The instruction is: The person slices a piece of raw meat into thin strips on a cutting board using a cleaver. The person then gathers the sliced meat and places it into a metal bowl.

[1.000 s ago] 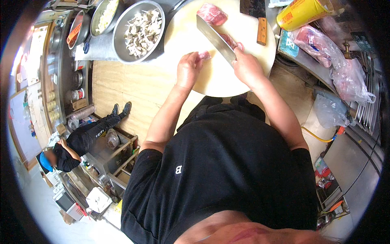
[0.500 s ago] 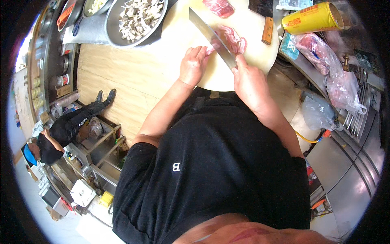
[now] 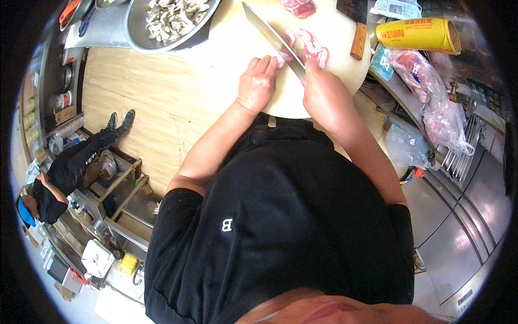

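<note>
My right hand (image 3: 325, 93) grips the handle of a broad-bladed cleaver (image 3: 268, 33), whose blade slants away to the far left over the round, pale cutting board (image 3: 229, 35). Close on the blade's left side, my left hand (image 3: 257, 83) has its fingers curled down on a piece of pink meat (image 3: 281, 62), mostly hidden by the fingers and blade. Right of the blade lie thin meat slices (image 3: 315, 49) in a loose heap. A larger chunk of raw meat (image 3: 298, 7) rests at the board's far side.
A metal bowl (image 3: 131, 33) of sliced mushrooms stands at far left. A wooden knife handle (image 3: 358, 42) lies on the board's right edge. Beyond are a yellow roll (image 3: 413, 35) and plastic-bagged meat (image 3: 413, 67). Far left, another person (image 3: 67, 167) stands by shelving.
The cleaver and my right hand have shifted slightly left and away from me. My left hand stays bent over the meat. The whole view has shifted a little.
</note>
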The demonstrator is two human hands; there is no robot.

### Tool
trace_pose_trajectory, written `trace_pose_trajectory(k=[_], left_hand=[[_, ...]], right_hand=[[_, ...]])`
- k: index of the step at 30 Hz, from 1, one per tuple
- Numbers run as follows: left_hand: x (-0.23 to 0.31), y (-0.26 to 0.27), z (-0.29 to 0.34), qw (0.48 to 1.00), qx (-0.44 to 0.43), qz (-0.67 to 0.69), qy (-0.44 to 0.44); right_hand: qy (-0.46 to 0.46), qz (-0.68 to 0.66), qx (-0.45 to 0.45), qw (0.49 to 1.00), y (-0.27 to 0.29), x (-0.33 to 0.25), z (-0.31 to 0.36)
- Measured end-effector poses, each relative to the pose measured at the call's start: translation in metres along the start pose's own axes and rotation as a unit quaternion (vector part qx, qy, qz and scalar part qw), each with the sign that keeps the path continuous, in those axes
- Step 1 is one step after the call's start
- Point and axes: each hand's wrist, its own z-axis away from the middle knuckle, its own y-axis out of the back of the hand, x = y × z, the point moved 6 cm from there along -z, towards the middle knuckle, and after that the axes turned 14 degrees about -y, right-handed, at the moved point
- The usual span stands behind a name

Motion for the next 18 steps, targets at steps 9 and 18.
trace_pose_trajectory(k=[9,18], left_hand=[[-0.003,0.002,-0.004,1.0,-0.011,0.008,0.006],[-0.004,-0.001,0.002,1.0,0.008,0.023,0.001]], right_hand=[[0.013,-0.037,0.003,0.999,-0.011,-0.004,-0.023],[0.004,-0.026,-0.057,0.998,-0.015,0.011,-0.035]])
